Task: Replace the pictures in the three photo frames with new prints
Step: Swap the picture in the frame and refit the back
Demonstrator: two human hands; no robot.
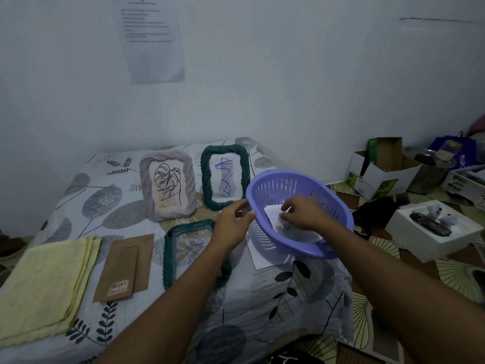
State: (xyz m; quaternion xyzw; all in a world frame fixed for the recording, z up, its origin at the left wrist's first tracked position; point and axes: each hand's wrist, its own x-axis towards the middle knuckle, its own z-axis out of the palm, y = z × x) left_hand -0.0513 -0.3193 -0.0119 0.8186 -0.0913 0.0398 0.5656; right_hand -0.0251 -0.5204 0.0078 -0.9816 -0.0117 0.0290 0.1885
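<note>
Three photo frames sit on the leaf-patterned table. A pale frame (168, 185) with a leaf drawing stands at the back, and a dark green frame (225, 177) with a blue scribble stands beside it. A second green frame (195, 252) lies flat in front, partly under my left forearm. A purple basket (299, 214) at the right holds white prints (275, 219). My left hand (233, 224) grips the basket's near-left rim. My right hand (301, 212) is inside the basket, fingers pinched on a print.
A brown frame backing (126, 269) and a folded yellow cloth (44, 287) lie at the left. A white sheet (262, 258) lies under the basket. Cardboard boxes (380, 169) and a white box (433, 229) clutter the floor at the right. The wall stands close behind.
</note>
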